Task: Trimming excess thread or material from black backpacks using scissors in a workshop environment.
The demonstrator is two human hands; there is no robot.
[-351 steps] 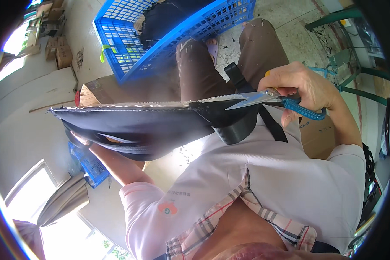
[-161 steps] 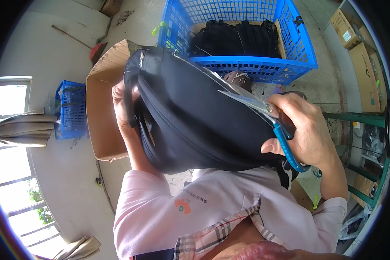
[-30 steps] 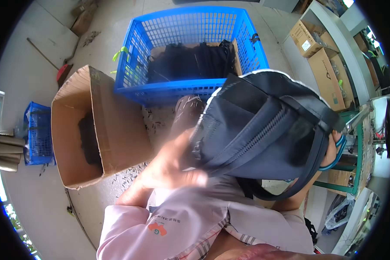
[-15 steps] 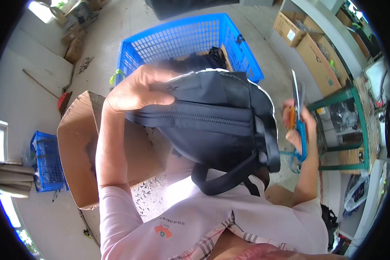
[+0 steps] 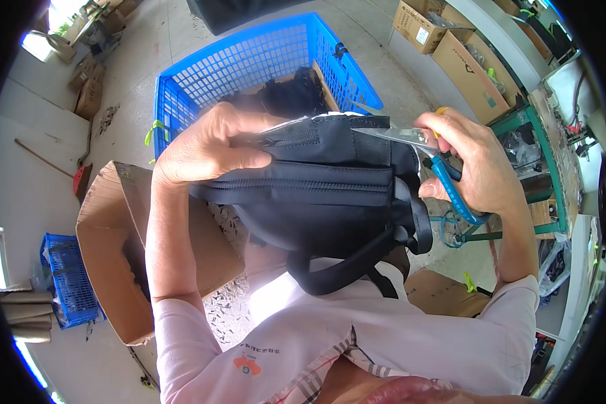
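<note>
A black bag [image 5: 316,219] with a zipper, a loop of strap and a white-edged seam lies in front of my chest. My left hand [image 5: 209,145] grips its upper left edge, thumb on the near face and fingers behind. In my right hand [image 5: 475,158] is a pair of scissors [image 5: 451,185] with blue-covered handles. Their blades are apart and point left, lying across the bag's upper right corner at the seam. Whether the blades touch the fabric I cannot tell. Something orange-yellow shows by my right index finger.
Beyond the bag stands a blue plastic basket [image 5: 236,60] with black items inside. An open cardboard box [image 5: 114,236] is at my left, a smaller blue basket [image 5: 71,279] farther left. At right are a green metal frame [image 5: 542,148] and cardboard boxes [image 5: 468,74].
My right hand has swung the scissors from upright beside the bag to lying leftward over its top corner. My left hand still holds the bag, and the view has shifted slightly.
</note>
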